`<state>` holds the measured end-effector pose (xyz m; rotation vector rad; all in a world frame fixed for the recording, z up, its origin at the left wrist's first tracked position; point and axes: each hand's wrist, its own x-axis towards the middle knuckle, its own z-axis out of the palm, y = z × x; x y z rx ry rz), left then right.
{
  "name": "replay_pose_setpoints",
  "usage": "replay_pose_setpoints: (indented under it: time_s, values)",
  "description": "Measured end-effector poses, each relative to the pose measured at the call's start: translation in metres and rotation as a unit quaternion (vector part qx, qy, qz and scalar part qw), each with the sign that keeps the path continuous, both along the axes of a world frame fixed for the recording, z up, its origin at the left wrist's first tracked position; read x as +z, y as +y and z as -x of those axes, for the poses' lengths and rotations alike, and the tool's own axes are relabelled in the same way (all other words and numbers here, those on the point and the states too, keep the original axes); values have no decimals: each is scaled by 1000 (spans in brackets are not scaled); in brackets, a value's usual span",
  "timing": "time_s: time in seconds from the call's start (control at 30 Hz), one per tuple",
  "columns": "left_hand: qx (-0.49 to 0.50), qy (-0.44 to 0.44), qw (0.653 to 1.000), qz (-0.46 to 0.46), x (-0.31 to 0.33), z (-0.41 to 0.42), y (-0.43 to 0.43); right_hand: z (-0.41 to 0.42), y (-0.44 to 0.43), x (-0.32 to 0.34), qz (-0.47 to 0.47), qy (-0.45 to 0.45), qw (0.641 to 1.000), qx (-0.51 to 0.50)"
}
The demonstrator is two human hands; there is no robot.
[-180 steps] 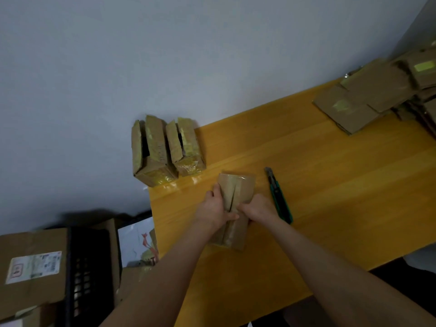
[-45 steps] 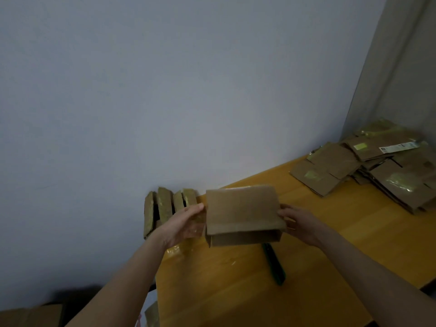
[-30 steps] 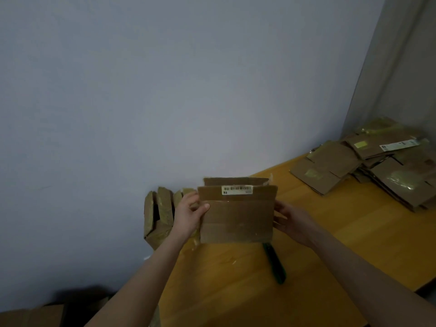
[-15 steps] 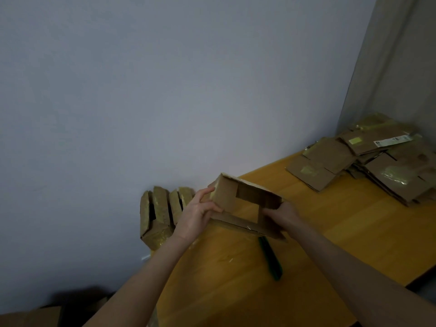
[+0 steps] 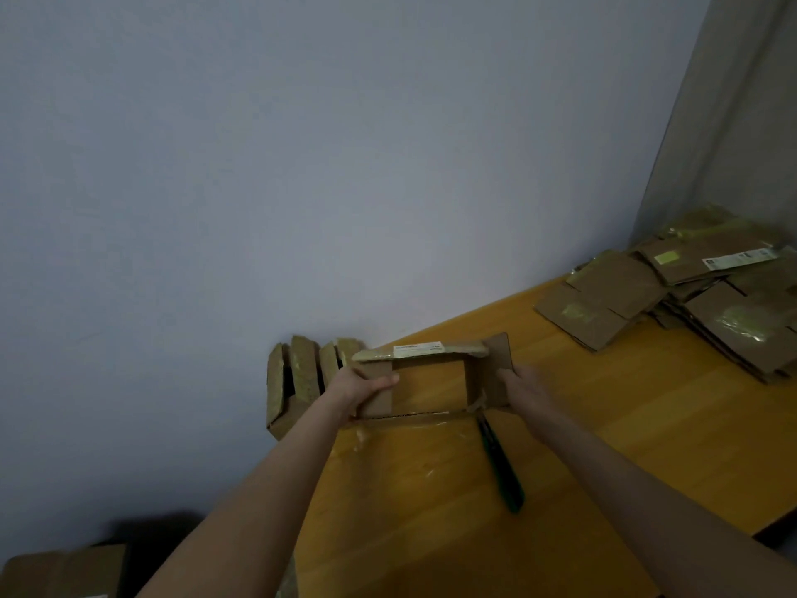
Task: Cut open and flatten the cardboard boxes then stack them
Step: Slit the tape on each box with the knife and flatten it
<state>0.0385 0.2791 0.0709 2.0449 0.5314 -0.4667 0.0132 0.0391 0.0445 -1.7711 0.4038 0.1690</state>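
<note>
Opened box (image 5: 431,384) held above table (image 5: 431,511), long axis left-right. Left hand (image 5: 360,388) grips left end, right hand (image 5: 524,388) apparently grips right end. Flattened stack (image 5: 690,304) lies far right, nearer right hand.

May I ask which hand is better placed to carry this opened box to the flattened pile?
Probably the right hand: it grips the right flap of the brown cardboard box, and the pile of flattened brown boxes lies on that side.

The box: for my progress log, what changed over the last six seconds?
The box, then lying on the table, is lifted and opened into a hollow tube; the left hand and right hand grip its ends. The knife, upright boxes and flattened stack stayed put.
</note>
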Motion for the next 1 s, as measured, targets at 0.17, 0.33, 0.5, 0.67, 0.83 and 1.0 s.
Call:
replay_pose_setpoints:
  time_s: [0.17,0.33,0.5,0.67,0.83,1.0]
  values:
    - [-46,-41,987,-146,-18,3,2,0,-3,-6,-64,3,998,-2]
    - [-67,-45,992,94,-21,13,15,-6,-18,-8,-216,44,968,-117]
    - [-44,6,966,255,-26,19,23,-8,-18,-5,-364,28,917,-164]
    - [-26,-14,979,200,-34,26,13,-11,-10,1,-447,46,877,-171]
    - [172,-33,972,158,-49,20,7,-12,-12,-4,-470,46,868,-152]
    - [261,33,942,207,-56,21,9,-7,-20,-10,-431,64,893,-117]
